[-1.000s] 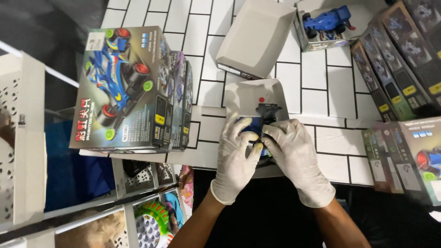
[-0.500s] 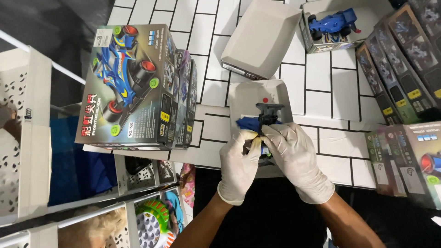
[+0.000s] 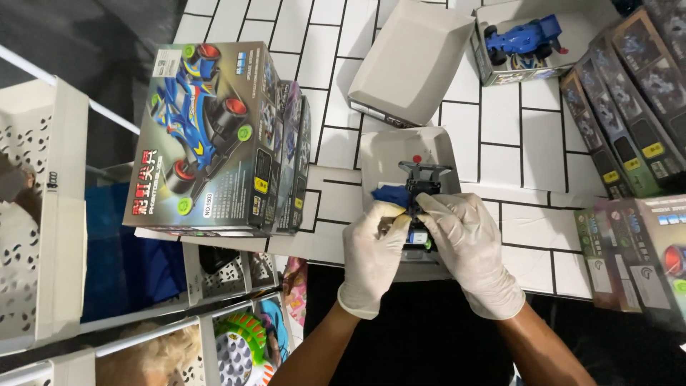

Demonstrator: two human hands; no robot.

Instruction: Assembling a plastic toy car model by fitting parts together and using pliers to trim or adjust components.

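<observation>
Both my hands wear white gloves and meet over a shallow grey tray (image 3: 386, 146). Together they grip a small blue and black toy car chassis (image 3: 421, 179), whose dark front end sticks out beyond my fingers. My left hand (image 3: 373, 251) holds its left side, near a blue body piece (image 3: 391, 194). My right hand (image 3: 468, 246) closes over its right side and top. The lower half of the chassis is hidden under my fingers.
Upright boxes of toy car kits (image 3: 214, 136) stand to the left. A second grey tray (image 3: 411, 61) lies behind, and an open box with a finished blue car (image 3: 522, 39) sits at the back right. More kit boxes (image 3: 629, 114) line the right. White perforated bins (image 3: 43, 214) fill the left.
The chassis has come up out of my closed fingers and its dark front end now shows more. My hands have shifted slightly apart along it.
</observation>
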